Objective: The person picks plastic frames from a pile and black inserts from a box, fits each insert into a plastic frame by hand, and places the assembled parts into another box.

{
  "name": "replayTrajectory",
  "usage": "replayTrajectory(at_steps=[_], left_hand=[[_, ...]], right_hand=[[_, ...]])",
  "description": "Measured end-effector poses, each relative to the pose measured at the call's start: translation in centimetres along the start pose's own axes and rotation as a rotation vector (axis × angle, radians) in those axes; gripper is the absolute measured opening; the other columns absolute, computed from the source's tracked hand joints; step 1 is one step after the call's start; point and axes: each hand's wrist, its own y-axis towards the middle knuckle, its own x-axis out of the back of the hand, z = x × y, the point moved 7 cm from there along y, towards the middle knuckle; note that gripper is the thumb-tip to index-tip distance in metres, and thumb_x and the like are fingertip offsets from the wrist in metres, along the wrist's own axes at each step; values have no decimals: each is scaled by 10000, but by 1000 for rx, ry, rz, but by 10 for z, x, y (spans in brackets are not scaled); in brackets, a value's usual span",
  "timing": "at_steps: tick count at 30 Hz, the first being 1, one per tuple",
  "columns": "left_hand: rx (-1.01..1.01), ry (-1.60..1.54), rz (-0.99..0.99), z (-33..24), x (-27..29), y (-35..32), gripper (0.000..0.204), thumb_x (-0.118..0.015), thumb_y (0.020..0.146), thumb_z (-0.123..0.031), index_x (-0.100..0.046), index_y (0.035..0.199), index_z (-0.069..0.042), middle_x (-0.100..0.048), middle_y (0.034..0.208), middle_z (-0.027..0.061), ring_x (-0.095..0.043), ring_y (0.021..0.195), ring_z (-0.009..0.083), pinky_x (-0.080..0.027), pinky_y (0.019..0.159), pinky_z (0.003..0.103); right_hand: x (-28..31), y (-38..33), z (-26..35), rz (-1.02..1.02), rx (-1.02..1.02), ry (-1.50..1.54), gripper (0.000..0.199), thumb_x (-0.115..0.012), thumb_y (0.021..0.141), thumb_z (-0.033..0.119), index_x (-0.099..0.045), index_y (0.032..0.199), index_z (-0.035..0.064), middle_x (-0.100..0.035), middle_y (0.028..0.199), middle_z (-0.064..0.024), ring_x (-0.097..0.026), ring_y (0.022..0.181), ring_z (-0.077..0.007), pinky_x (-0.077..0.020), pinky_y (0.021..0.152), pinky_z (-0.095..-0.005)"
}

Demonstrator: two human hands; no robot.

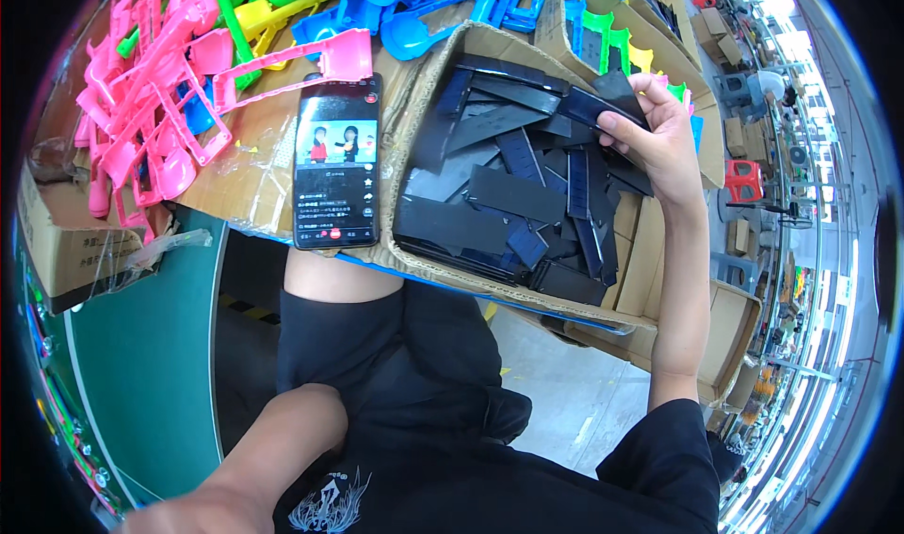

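We use the cardboard box (401,190), corrugated and rough-rimmed, as the reference for all positions. Its contents are flat, rectangular black strips (516,193), smooth and partly glossy, piled loosely at crossing angles. A second box (554,27), behind it and to the right, contains scalloped green pieces (593,44). Shiny pink pieces (212,54), with open frames and scooped ends, are heaped to its left; similar blue pieces (407,37) lie behind it. A phone (336,204), screen lit, lies flat just beside its left wall. Our right hand (654,134) is above its far right corner, thumb and fingers clamped on a dark strip (582,106), which extends leftward from the pinch over the pile. Our left hand (193,517) is a blurred shape well apart, near side and left; we cannot tell its grip.
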Motion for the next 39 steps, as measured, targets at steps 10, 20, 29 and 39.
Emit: replayTrajectory(at_steps=[10,20,29,39], left_hand=[[82,1649,-440,60,157,5,247,-652,865,42,-692,1096,-35,-693,1099,91,-675,1020,234,-532,896,334],[262,2109,-345,76,184,-4,223,-721,836,-82,-739,1057,-108,-691,1143,50,-578,1166,275,-410,991,424],[194,2153,-476,63,195,-11,153,-704,889,-130,-727,1018,-50,-614,1244,100,-543,1187,321,-405,1003,448],[108,862,-462,112,117,21,242,-479,1084,-228,-607,1079,-22,-672,1201,128,-624,960,100,-490,793,225]], right_hand=[[5,-6,-2,0,-40,-20,270,-811,810,63,-612,992,72,-681,862,15,-596,741,-35,-448,678,-191],[1,-8,4,-2,-63,45,282,-843,772,97,-627,952,78,-655,832,36,-572,731,-16,-444,683,-180],[-11,-13,11,21,-29,52,321,-868,747,94,-631,964,84,-668,864,33,-593,754,-25,-472,713,-188],[-13,-19,7,37,-10,201,404,-873,750,104,-619,1063,77,-625,858,42,-519,703,-24,-401,627,-192]])
